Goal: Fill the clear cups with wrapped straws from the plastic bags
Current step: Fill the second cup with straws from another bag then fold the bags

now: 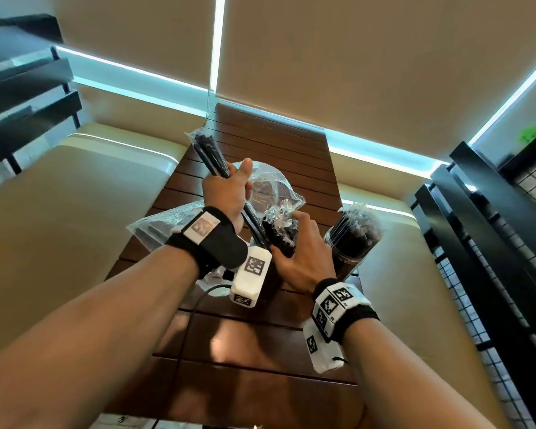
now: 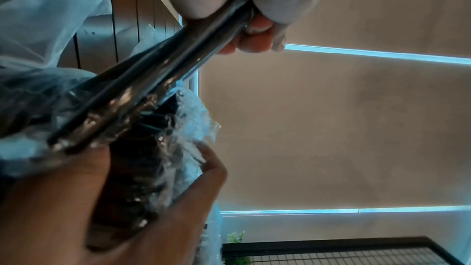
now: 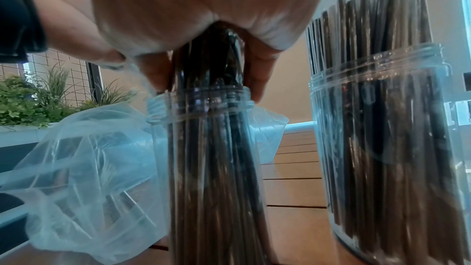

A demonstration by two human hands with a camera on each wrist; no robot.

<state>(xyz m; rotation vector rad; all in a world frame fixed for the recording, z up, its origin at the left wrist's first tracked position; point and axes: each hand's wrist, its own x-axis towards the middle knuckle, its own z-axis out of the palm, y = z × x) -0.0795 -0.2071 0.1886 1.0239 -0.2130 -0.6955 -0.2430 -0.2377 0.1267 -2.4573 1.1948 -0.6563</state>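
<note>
On the dark brown slatted wooden tabletop [image 1: 254, 332], to the left of both hands, a crumpled clear plastic bag [image 1: 155, 226] lies flat. The left hand [image 1: 226, 193] is curled tightly round a slim bundle of black wrapped straws [image 1: 212, 156], its fingers [image 2: 254, 35] closed on the bundle's middle; the bundle is tilted, its upper end rising away beyond the fingers and its lower end pointing down toward the right hand. Just right of it, the right hand [image 1: 304, 258] grips the bunched tops of the black straws standing in a clear plastic cup [image 3: 209, 148], fingers [image 3: 257, 80] curled around them just above the rim. Behind that cup lies another loose clear bag [image 1: 273, 184]. Right of the right hand's fingers stands a second clear cup packed with black straws [image 1: 351, 239], upright and untouched.
</note>
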